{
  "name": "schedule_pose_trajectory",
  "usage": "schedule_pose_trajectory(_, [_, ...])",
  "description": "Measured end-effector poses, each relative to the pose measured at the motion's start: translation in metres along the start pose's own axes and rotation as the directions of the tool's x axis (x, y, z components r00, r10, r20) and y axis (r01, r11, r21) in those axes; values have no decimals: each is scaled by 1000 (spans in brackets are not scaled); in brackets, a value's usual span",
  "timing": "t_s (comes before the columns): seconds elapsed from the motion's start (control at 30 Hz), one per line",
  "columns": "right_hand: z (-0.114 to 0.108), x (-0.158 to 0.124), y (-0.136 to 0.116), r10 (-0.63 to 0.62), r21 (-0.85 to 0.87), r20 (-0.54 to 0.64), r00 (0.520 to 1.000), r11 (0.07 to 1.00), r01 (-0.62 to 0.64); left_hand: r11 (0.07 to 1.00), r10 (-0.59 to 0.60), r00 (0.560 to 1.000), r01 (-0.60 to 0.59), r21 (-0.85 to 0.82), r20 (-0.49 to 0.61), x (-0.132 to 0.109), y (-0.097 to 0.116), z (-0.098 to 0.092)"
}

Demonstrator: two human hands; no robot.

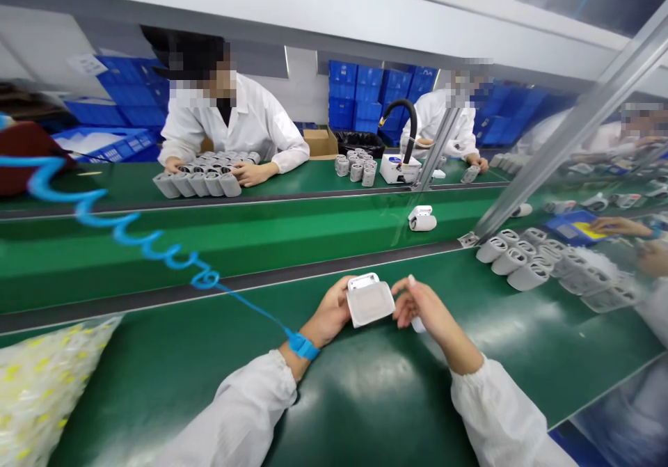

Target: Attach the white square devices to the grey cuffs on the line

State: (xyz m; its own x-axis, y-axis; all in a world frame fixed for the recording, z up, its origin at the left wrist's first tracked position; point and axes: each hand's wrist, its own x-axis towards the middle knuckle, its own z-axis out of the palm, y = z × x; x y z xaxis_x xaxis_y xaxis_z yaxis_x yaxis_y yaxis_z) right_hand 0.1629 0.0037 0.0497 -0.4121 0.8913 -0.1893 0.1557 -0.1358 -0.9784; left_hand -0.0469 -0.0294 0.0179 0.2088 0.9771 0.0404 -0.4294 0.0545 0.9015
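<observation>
On the green workbench (360, 411) I have a white plastic case (370, 303) held up between my hands. It's squarish and tilted, with a pale, shallow recessed face and a small raised block along its far edge. My left hand (326, 312) is clamped on its left edge, fingers curled behind it. My right hand (422, 305) sits at the opposite edge, fingers slightly apart; I can't tell whether they grip or only touch. A small white piece (417, 324) shows just below them.
</observation>
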Motion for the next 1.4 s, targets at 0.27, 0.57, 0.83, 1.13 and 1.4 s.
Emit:
schedule_pose_trajectory(0.27, [13, -8, -2, -188, 265, 113, 976, 952, 153, 950, -147, 980, 178, -257, 138, -8, 11, 12])
schedule_pose_trajectory(0.57, [8, -9, -4, -158, 283, 173, 972, 953, 104, 978, -128, 990, 136, -159, 57, -6, 5, 8])
schedule_pose_trajectory(0.83, [5, -9, 6, -124, 73, 229, 966, 991, 110, 993, -64, 993, 54, 103, 95, -4, -1, 6])
schedule_pose_trajectory(1.13, [4, -8, 24, -270, -277, 238, 933, 902, 331, 949, -15, 999, -1, 316, 47, -20, 4, 11])
schedule_pose_trajectory(1.4, [12, -9, 44, -478, -360, 129, 869, 794, 490, 904, 109, 994, -101, 416, 6, -22, 0, 20])
